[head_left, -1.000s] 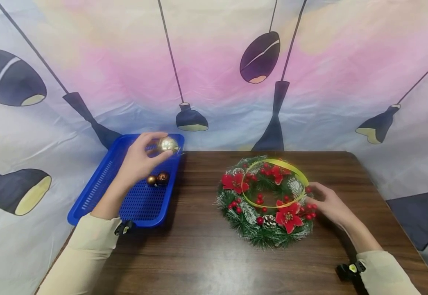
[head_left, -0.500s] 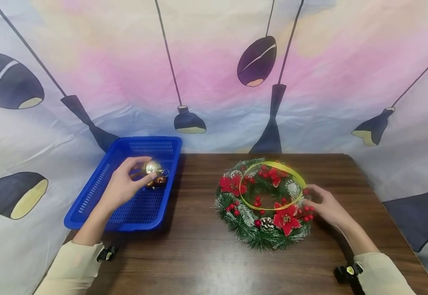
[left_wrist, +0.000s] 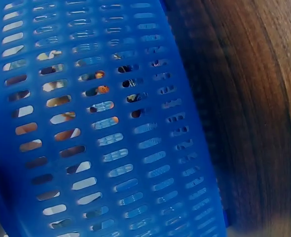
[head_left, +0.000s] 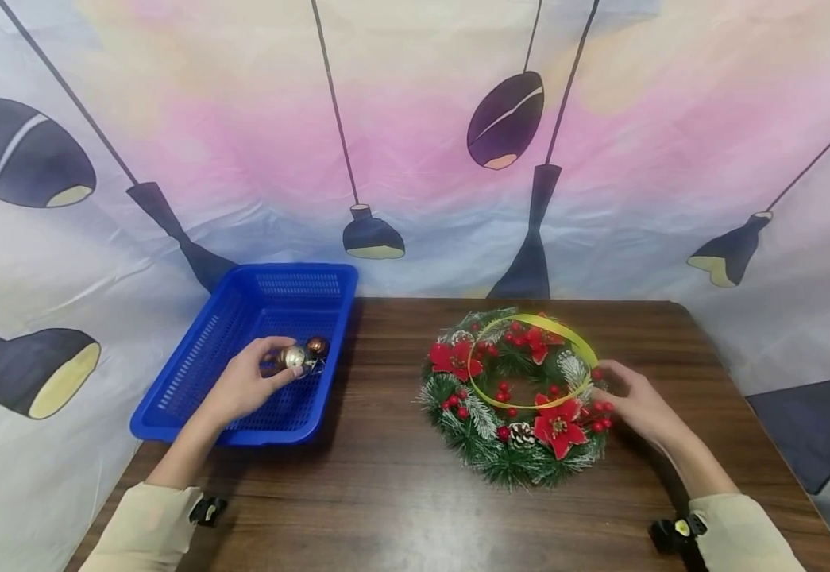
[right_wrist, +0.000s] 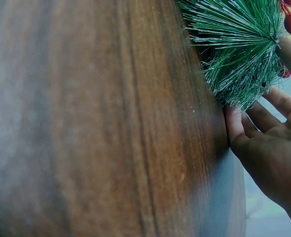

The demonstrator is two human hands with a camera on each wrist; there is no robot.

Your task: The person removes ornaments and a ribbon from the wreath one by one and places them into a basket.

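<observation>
Inside the blue plastic basket [head_left: 144, 421], my left hand [head_left: 243, 385] holds a shiny gold Christmas ball [head_left: 291, 357] between thumb and fingers. A small copper ball [head_left: 318, 345] lies just beyond it. From the left wrist, the slotted basket wall [left_wrist: 130, 185] hides most of that hand. My right hand [head_left: 639, 401] grips the right edge of a green Christmas wreath [head_left: 511, 461] trimmed with red flowers, berries and pine cones. In the right wrist view, fingers [right_wrist: 236, 123] reach under the wreath's needles [right_wrist: 249, 64]. A yellow ribbon loop [head_left: 568, 332] stands over the wreath.
Basket and wreath both rest on a brown wooden table [head_left: 386, 492], the basket at the left and the wreath right of the middle. Behind the table hangs a cloth backdrop [head_left: 429, 143] printed with dark lamps.
My left hand has lowered the gold ball from above the basket's far right rim into the basket, beside the copper ball. The right hand has stayed at the wreath's edge.
</observation>
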